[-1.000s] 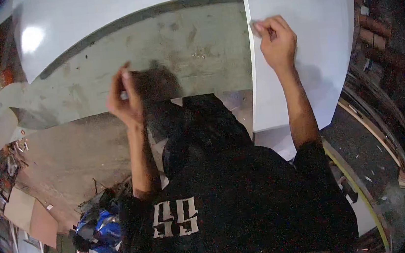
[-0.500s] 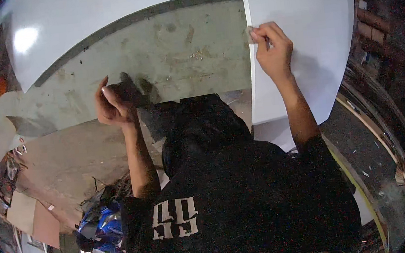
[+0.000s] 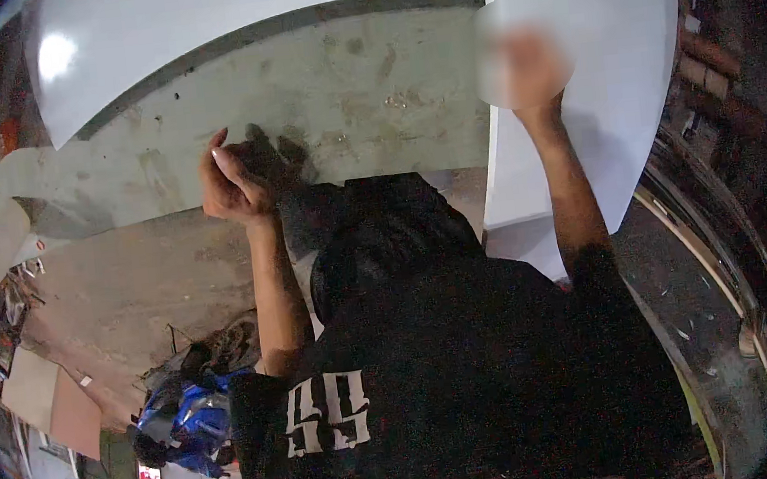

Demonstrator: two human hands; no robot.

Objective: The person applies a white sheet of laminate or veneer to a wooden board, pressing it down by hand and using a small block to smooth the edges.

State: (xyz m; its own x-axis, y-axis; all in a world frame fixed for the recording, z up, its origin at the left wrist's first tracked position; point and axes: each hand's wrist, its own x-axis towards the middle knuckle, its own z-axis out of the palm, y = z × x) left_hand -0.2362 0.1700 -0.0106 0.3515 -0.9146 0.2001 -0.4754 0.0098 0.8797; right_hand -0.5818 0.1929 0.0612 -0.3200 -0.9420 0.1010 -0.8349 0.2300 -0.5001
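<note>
A large glossy white panel (image 3: 628,73) with a long curved cut-out reaches across the far side and down the right. Within the cut-out shows a worn grey-green work surface (image 3: 330,86) with stains and specks. My right hand (image 3: 533,65) is at the panel's straight inner edge, near the upper corner of the cut-out; a blur hides its fingers and whatever they may hold. Left of centre, my left hand (image 3: 236,188) hovers near the front of the grey-green surface, palm turned inward, fingers loosely curled and apart. Nothing shows in it, and its shadow falls beside it.
A curled pale sheet (image 3: 5,242) is at the surface's left end. Beyond my left forearm lie a blue and black bundle (image 3: 192,414) and leaning boards (image 3: 50,401) on the brown floor. Long strips (image 3: 697,244) run along the right side.
The view has shifted slightly, so the panel and both hands appear a little further right. My right hand, earlier pinched at the panel edge, remains near that edge but is now blurred.
</note>
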